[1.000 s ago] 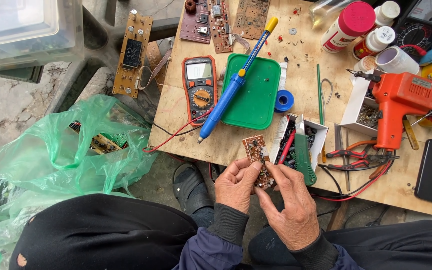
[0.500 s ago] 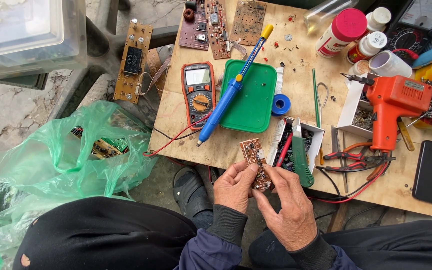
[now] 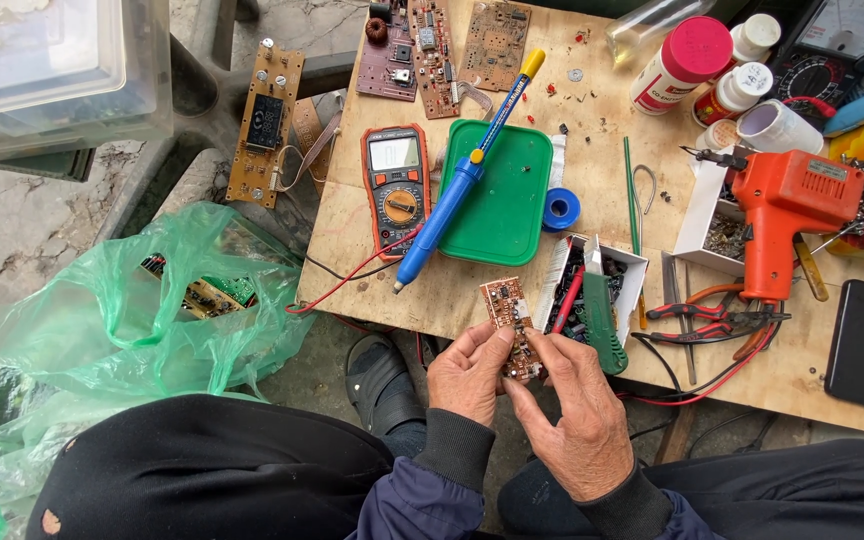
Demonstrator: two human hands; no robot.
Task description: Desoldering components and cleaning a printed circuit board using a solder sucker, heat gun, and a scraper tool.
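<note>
**Inspecting a small circuit board at a repair bench**

Head view: a cluttered wooden bench (image 3: 592, 300) lies beyond the hands. Left hand (image 3: 469, 372) and right hand (image 3: 574, 425) both pinch a small brown circuit board (image 3: 512, 315), upright between the fingertips, populated and reddish. Step: close inspection; turning it next likely needs a careful regrip.

The table (image 3: 592, 170) is bare, matt wood. The tray (image 3: 500, 200) is smooth green plastic, the bag (image 3: 102, 320) thin glossy plastic film, and the circuit board (image 3: 510, 305) matt brown laminate.
</note>
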